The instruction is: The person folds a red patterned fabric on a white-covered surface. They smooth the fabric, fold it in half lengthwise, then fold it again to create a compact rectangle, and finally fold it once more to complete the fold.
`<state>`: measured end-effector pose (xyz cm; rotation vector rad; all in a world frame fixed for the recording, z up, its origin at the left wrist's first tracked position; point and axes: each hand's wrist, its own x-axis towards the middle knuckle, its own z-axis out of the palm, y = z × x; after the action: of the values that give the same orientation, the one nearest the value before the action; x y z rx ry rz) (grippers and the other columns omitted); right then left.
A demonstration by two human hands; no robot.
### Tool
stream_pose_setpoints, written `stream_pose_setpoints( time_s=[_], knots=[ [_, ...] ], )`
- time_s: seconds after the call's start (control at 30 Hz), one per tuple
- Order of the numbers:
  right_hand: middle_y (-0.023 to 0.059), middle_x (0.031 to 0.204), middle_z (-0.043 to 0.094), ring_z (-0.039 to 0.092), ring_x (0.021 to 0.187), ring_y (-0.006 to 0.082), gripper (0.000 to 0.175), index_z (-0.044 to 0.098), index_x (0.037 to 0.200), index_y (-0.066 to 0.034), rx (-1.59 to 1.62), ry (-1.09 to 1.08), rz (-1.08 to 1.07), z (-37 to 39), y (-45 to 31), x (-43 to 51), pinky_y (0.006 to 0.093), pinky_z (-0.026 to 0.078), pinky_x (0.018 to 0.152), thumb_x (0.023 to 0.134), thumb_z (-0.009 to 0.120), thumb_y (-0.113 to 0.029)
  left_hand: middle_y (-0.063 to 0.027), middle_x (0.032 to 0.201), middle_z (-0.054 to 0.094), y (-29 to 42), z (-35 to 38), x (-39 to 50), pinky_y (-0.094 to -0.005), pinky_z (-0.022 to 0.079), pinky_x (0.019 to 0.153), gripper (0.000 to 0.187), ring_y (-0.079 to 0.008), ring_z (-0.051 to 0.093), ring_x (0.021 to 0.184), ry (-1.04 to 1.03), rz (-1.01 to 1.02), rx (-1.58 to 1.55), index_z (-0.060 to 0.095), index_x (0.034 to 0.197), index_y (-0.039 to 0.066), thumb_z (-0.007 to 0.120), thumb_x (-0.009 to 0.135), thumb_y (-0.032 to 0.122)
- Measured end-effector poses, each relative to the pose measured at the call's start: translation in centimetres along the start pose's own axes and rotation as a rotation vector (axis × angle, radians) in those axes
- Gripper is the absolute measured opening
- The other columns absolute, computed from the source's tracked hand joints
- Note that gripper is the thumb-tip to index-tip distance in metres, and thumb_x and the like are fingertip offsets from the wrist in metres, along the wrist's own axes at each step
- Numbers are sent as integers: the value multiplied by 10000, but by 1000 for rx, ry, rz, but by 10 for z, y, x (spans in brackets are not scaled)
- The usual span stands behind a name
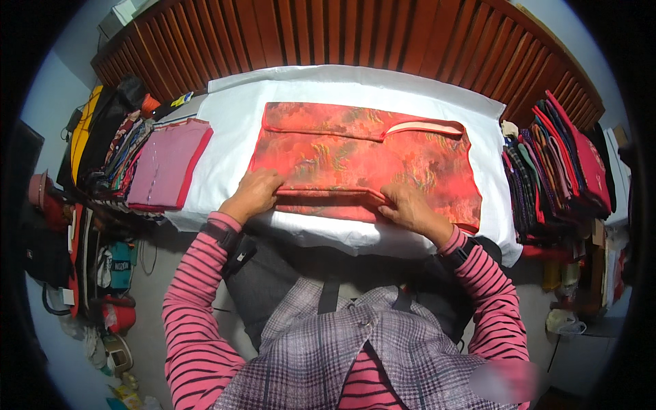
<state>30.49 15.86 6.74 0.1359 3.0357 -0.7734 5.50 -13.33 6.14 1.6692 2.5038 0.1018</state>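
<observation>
A red patterned garment [348, 159] with darker blotches lies spread on a white cloth [230, 128] before me. Its far edge is folded over towards me, and a curved opening with a pale lining shows at the far right. My left hand [257, 190] pinches the near fold at its left end. Farther right along that same fold, my right hand [411, 207] grips it between thumb and fingers. Between the hands the fold is lifted slightly, with a strip of the fabric still lying nearer to me. The fingertips are partly hidden.
Folded clothes with a pink garment [166, 166] stand at the left. Another row of folded clothes [553, 164] stands at the right. A slatted wooden headboard [328, 36] rises behind the white cloth. A red bucket [119, 313] and bags are on the lower left.
</observation>
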Motion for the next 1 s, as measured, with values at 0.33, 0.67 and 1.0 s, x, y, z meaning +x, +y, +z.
stream_pose_setpoints(
  time_s=[0.33,0.67,1.0],
  knots=[
    [175,839,584,615,811,402,208,534,925,-22,-27,28,-309,19,-35,-66,497,501,679,763,663,-41,-86,991,607,29,-5,-84,-441,387,838,198,-279,580,997,49,117,94,627,1006,84,594,812,56],
    [136,883,583,623,857,362,153,538,953,-35,-177,-17,-289,29,-39,-77,477,508,721,829,619,-75,-80,1002,577,41,-11,-110,-429,385,823,186,-270,560,1030,163,92,171,622,995,85,591,815,49],
    [122,980,595,619,940,328,241,591,1006,-54,-259,-110,-299,32,-28,-77,452,467,788,803,672,-156,-105,997,570,33,-31,-105,-460,412,798,152,-309,565,1018,23,38,98,606,983,72,601,834,45]
  ],
)
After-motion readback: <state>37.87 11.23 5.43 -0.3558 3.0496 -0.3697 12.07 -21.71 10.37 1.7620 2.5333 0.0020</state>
